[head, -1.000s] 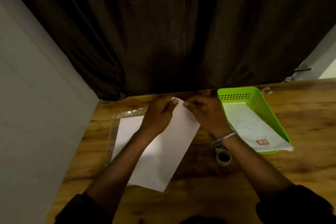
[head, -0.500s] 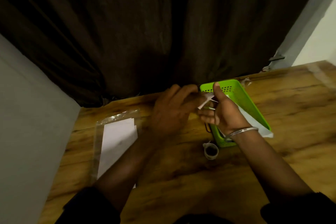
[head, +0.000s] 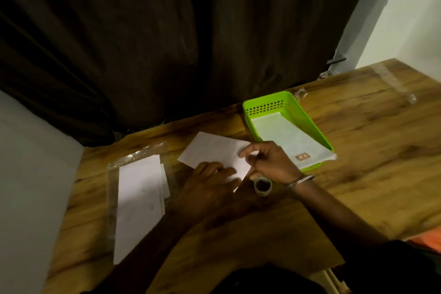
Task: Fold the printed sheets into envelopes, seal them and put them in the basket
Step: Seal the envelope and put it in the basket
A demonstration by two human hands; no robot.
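Note:
A white folded sheet [head: 211, 149] lies flat on the wooden table in the middle. My left hand [head: 211, 178] rests palm down on its near edge, fingers spread. My right hand [head: 269, 162] pinches the sheet's right corner between thumb and fingers. A green plastic basket [head: 267, 105] stands to the right, with a finished white envelope [head: 291, 141] lying in it and sticking out over its near rim. A stack of white sheets [head: 139, 196] lies on a clear plastic sleeve at the left.
A roll of clear tape [head: 263, 186] stands on the table just under my right wrist. A dark curtain [head: 167, 43] hangs behind the table. A pale wall [head: 28, 186] borders the left side. The table's right part shows bare wood.
The sheet was lifted off the table in both hands half a second ago; now it lies flat nearer the basket, turned sideways, with my left hand pressing it. The camera view shifted left.

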